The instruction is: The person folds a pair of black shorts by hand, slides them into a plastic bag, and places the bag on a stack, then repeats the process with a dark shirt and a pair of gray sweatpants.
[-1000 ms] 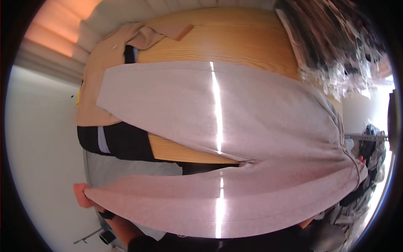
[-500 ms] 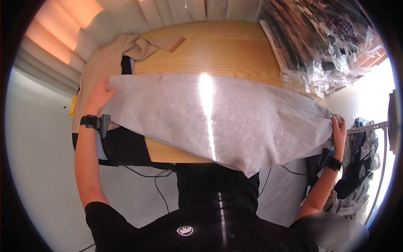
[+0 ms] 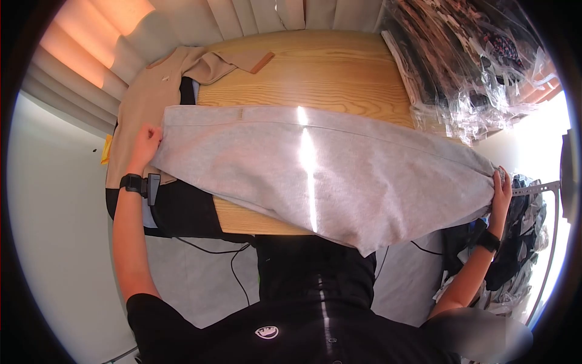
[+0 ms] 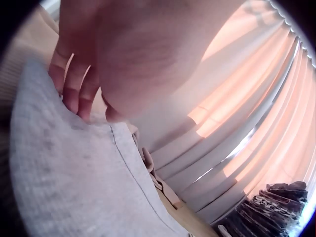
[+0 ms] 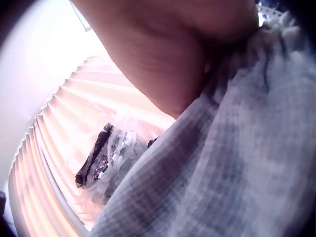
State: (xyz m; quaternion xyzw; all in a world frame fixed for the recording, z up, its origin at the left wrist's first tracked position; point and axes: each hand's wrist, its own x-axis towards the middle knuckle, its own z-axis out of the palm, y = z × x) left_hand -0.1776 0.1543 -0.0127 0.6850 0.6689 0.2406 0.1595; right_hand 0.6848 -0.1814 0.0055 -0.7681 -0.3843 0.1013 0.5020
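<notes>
Light grey trousers [image 3: 315, 164] lie folded lengthwise across the table, one leg over the other, with the crotch point hanging past the near edge. At the hem on the left, my left hand [image 3: 146, 147] pinches the leg end with curled fingers. In the left wrist view its fingers [image 4: 74, 96] bend down onto the hem cloth. My right hand [image 3: 502, 189] grips the gathered waistband at the right end, fingers on top. The right wrist view shows that hand [image 5: 163, 59] close against the bunched waist; its fingertips are hidden there.
A beige knit top [image 3: 142, 103] and a black garment [image 3: 185, 209] lie under the hem end at left. Plastic-wrapped clothes [image 3: 461, 67] are stacked at the back right. Bagged clothes [image 3: 521, 230] hang beside a metal rail [image 3: 533, 189]. Curtains [image 3: 230, 18] border the wooden table [image 3: 303, 67].
The near trouser leg, earlier held out towards me, has been folded over the far leg. Since then the left hand's fingers have curled at the hem, and the trousers have shifted slightly right.
</notes>
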